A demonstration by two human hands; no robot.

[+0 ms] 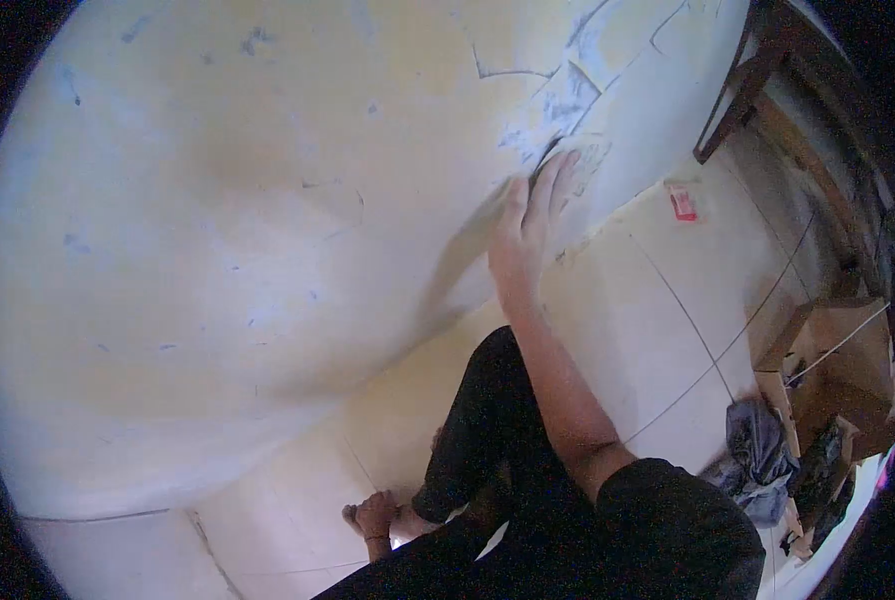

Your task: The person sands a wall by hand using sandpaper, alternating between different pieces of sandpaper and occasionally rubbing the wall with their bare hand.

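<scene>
Head view: a cream-painted, peeling wall (237,210) is seen beside a pale tiled floor (657,330). On the wall, the right hand (527,225) is laid, its fingers straight, slightly apart. The left hand (375,514) is placed at the bare foot (413,522); its finger state cannot be told. Under the right fingertips, a thin whitish piece (589,162) is touched.

Cream wall (217,200) with bluish blotches — black sleeve (679,515), brown box (852,335).
</scene>
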